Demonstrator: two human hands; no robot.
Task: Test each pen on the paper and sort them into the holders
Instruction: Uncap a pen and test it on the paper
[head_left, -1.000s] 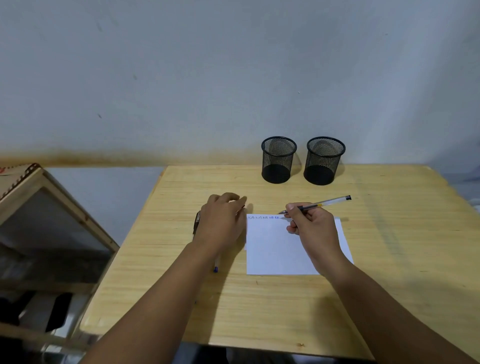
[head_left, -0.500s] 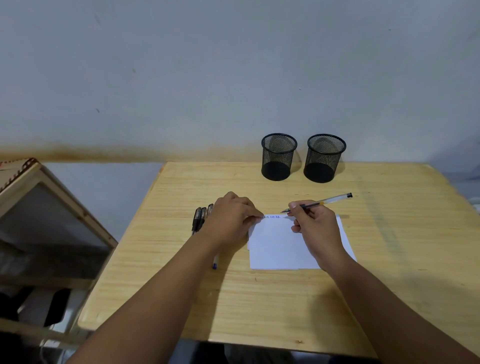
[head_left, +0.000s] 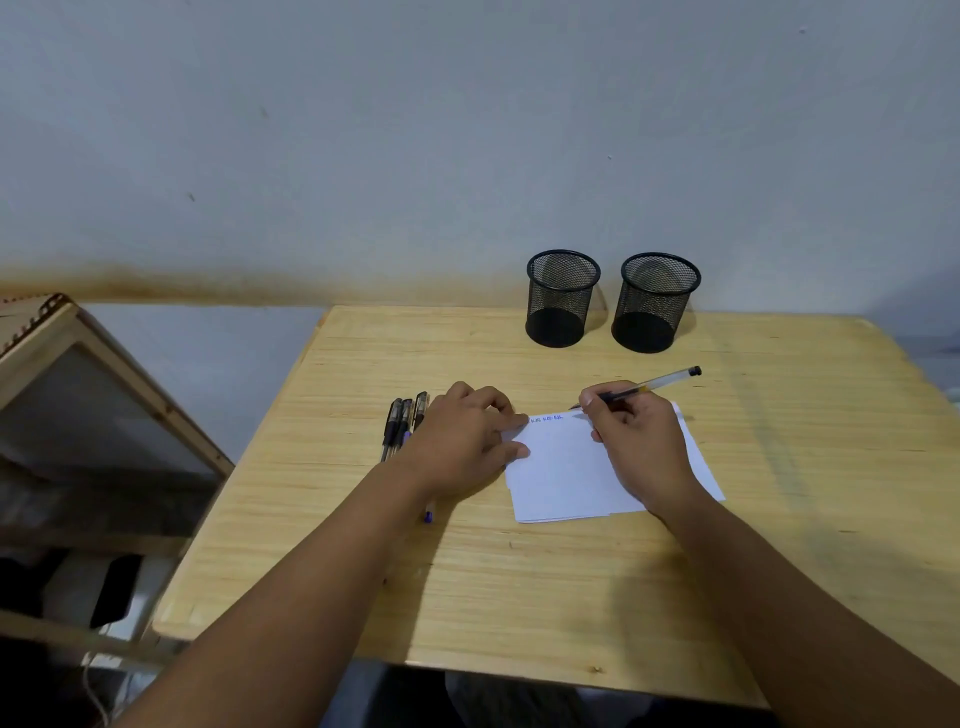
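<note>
The right hand (head_left: 631, 441) pinches a clear pen (head_left: 636, 388), tip at the paper (head_left: 563, 467)'s far edge, barrel angled up-right toward two mesh holders (head_left: 608, 301) beyond. The left hand (head_left: 467, 441), fingers pressed flat, pins the sheet beside untested pens (head_left: 402, 423) on the table (head_left: 519, 597).

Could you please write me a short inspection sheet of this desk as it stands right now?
Surface: wooden table, bare wood in front.
Job's things: white paper with blue scribbles along its far edge; pen, tip at the paper; spare pens lying left of the paper; two black mesh holders at the far edge, both look empty.
Clutter: nothing seen.
Hands: left hand rests on the paper's left edge, fingers lightly bent; right hand pinches the pen.
Cables: a thin cord at lower left.
Surroundings: grey wall; wooden frame on the left.
</note>
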